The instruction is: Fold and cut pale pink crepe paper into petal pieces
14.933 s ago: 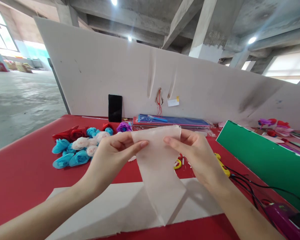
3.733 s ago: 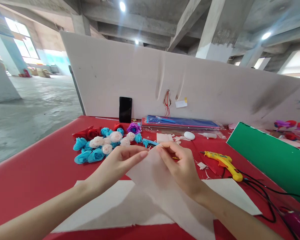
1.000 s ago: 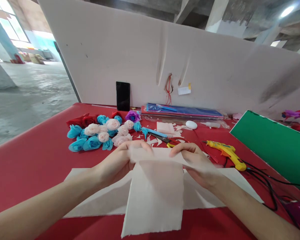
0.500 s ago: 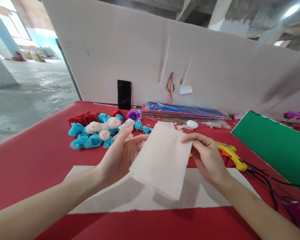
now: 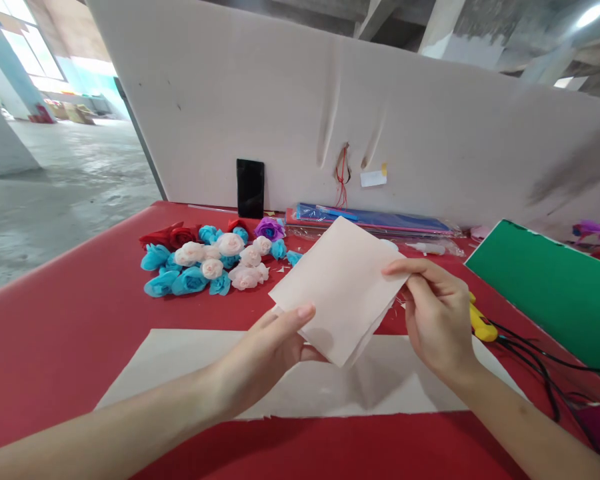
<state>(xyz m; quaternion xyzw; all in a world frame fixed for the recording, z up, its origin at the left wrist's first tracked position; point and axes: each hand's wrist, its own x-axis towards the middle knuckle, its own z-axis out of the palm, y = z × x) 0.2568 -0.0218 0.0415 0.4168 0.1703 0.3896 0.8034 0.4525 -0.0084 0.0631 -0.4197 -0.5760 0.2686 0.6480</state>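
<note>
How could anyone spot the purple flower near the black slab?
On the red table, find the black slab upright by the white board. In front of its foot, slightly right, sits the purple flower, the only purple one there among red flowers, blue flowers and pale pink flowers.

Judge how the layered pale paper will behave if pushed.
The layered pale paper is probably light: the right hand merely pinches one corner. It may stay fairly flat, with no clear sag near the left hand. Layers could slip, their lower edges sitting uneven.
</note>
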